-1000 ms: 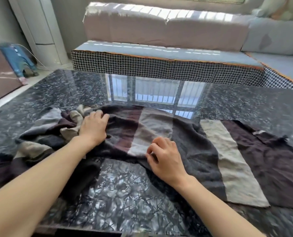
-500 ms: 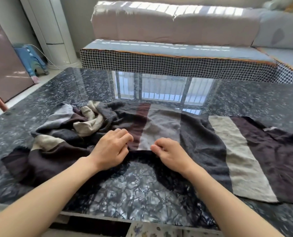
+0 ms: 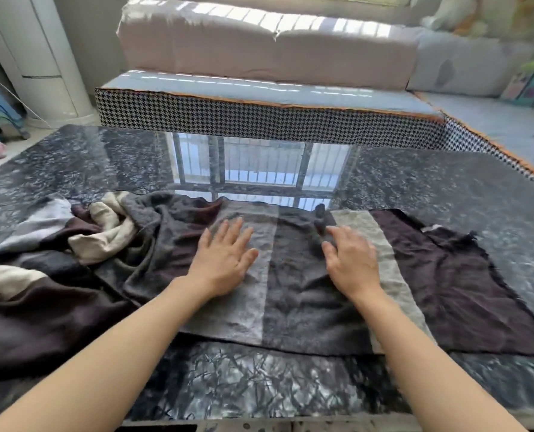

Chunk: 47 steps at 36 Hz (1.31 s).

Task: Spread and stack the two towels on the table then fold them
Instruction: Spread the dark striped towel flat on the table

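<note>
bunched towel left, far table bare

Counter: dark speckled stone, polished to a glossy, mirror-like finish. Spread towel: matt, coarse woven cloth, seen in grey, beige and brown stripes. Crumpled towel: similar soft matt cloth. Sofa: matt fabric, houndstooth-trimmed.

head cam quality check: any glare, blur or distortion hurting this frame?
Head view: strong window glare mirrored on the glossy black marble table just beyond the striped grey-brown towel; motion blur smears the right hand, while the left hand is sharper; wide-angle bowing bends the houndstooth sofa edge; the crumpled second towel sits evenly lit.
</note>
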Available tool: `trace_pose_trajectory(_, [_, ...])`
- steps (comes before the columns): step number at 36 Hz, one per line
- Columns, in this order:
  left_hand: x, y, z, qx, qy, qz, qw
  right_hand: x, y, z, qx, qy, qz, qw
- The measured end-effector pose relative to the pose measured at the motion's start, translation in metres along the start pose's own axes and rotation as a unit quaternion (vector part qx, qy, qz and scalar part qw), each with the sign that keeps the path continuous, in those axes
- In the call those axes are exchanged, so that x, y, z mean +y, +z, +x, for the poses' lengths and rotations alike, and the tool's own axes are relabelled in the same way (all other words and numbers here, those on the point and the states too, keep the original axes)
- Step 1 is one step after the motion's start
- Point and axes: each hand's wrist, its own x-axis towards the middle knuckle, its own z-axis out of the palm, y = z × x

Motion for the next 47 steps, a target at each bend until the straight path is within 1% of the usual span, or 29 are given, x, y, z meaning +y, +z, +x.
trace_pose_trajectory(2, [-0.002,0.007,0.005,-0.035,-0.046,0.016,0.998,0.026,-0.007,0.003,-0.042,0.052,-0.083,0.994])
trace_pose_trajectory(4, [-0.006,0.006,0.009,-0.029,-0.092,0.022,0.995,0.05,-0.009,0.002,-0.096,0.102,-0.127,0.982])
trace_pose_trajectory(6, [-0.009,0.0,0.015,-0.014,-0.146,0.021,0.989,0.065,-0.009,-0.002,-0.143,0.129,-0.137,0.972])
trace_pose_trajectory(8, [-0.012,-0.006,0.018,0.007,-0.187,0.019,0.982,0.066,-0.008,-0.003,-0.168,0.13,-0.132,0.968])
trace_pose_trajectory(10, [-0.012,-0.011,0.019,0.023,-0.21,0.028,0.977,0.06,-0.006,-0.003,-0.175,0.113,-0.142,0.968])
trace_pose_trajectory(14, [-0.019,-0.009,0.013,0.049,-0.231,0.047,0.971,0.042,-0.004,-0.005,-0.155,0.068,-0.18,0.969])
trace_pose_trajectory(16, [-0.032,-0.004,0.007,0.052,-0.222,0.026,0.973,0.038,-0.004,-0.006,-0.139,0.055,-0.19,0.97])
trace_pose_trajectory(19, [-0.052,0.0,-0.005,0.014,-0.21,-0.005,0.978,0.036,-0.005,-0.009,-0.107,0.027,-0.201,0.973])
trace_pose_trajectory(21, [-0.059,-0.003,-0.012,-0.004,-0.202,0.009,0.979,0.038,-0.005,-0.009,-0.069,0.014,-0.173,0.982])
trace_pose_trajectory(23, [-0.055,-0.008,-0.014,0.015,-0.184,0.037,0.982,0.043,-0.008,-0.005,-0.03,0.021,-0.127,0.991])
trace_pose_trajectory(25, [-0.036,-0.014,-0.01,0.082,-0.142,0.051,0.985,0.048,-0.012,0.001,0.003,0.038,-0.099,0.994])
trace_pose_trajectory(26, [-0.022,-0.016,-0.006,0.108,-0.109,0.039,0.987,0.051,-0.014,0.005,0.014,0.045,-0.097,0.994])
trace_pose_trajectory(27, [-0.005,-0.018,0.0,0.116,-0.072,0.016,0.991,0.054,-0.015,0.008,0.018,0.053,-0.101,0.993])
trace_pose_trajectory(29, [0.033,-0.016,0.011,0.091,-0.002,-0.029,0.995,0.062,-0.017,0.013,0.009,0.07,-0.117,0.991])
trace_pose_trajectory(31, [0.071,-0.009,0.025,0.053,0.05,-0.037,0.997,0.07,-0.02,0.016,0.007,0.086,-0.135,0.987])
trace_pose_trajectory(34, [0.114,0.005,0.04,0.015,0.095,-0.048,0.994,0.082,-0.025,0.017,0.017,0.116,-0.14,0.983])
trace_pose_trajectory(36, [0.127,0.014,0.044,-0.01,0.099,-0.058,0.993,0.089,-0.027,0.015,0.002,0.13,-0.132,0.983])
trace_pose_trajectory(38, [0.131,0.023,0.046,-0.035,0.091,-0.039,0.994,0.098,-0.028,0.013,-0.021,0.119,-0.149,0.981])
trace_pose_trajectory(40, [0.131,0.028,0.047,-0.047,0.083,-0.009,0.995,0.104,-0.032,0.014,-0.042,0.104,-0.161,0.981])
trace_pose_trajectory(42, [0.13,0.028,0.047,-0.049,0.082,0.002,0.995,0.107,-0.038,0.019,-0.05,0.104,-0.149,0.982])
trace_pose_trajectory(44, [0.131,0.028,0.046,-0.047,0.083,0.007,0.995,0.109,-0.045,0.027,-0.027,0.124,-0.112,0.986])
trace_pose_trajectory(47, [0.131,0.027,0.045,-0.043,0.08,0.011,0.996,0.112,-0.058,0.042,0.046,0.16,-0.031,0.986])
